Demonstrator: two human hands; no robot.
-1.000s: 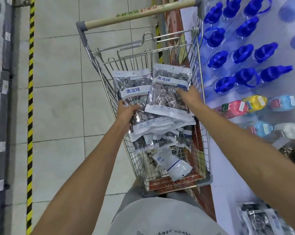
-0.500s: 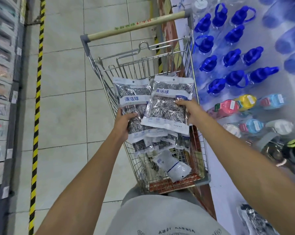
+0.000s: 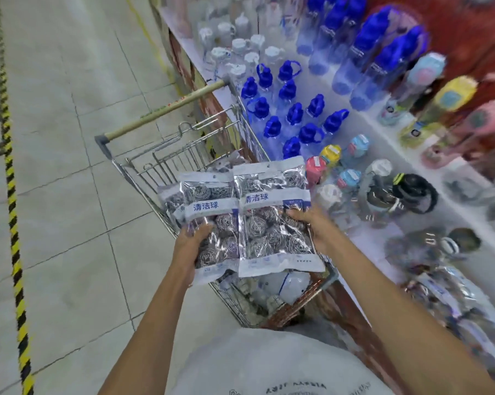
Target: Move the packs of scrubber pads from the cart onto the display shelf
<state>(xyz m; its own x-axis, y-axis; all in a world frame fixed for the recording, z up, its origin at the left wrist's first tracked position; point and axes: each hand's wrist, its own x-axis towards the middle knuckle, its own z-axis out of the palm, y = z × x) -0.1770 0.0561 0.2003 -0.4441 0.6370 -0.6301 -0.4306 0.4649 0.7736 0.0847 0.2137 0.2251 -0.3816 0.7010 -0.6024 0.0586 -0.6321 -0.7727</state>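
Observation:
My left hand point(image 3: 190, 246) grips a stack of clear scrubber pad packs point(image 3: 209, 220) with blue-and-white labels, and my right hand point(image 3: 311, 226) grips another pack point(image 3: 272, 220) beside it. Both sets are held side by side above the wire cart point(image 3: 183, 155). A white pack point(image 3: 286, 283) lies in the cart's bottom under them. Further scrubber packs point(image 3: 445, 292) lie on the white display shelf point(image 3: 371, 243) at the lower right, blurred.
The shelf to the right carries blue-capped bottles point(image 3: 291, 115), clear white-capped bottles point(image 3: 234, 49), coloured bottles point(image 3: 451, 95) and a black-lidded one point(image 3: 408, 192). The cart's wooden handle point(image 3: 166, 109) points away from me. Tiled floor with a yellow-black stripe point(image 3: 12, 195) lies left.
Both hands have lifted the packs higher out of the cart, and the view has swung right toward the shelf.

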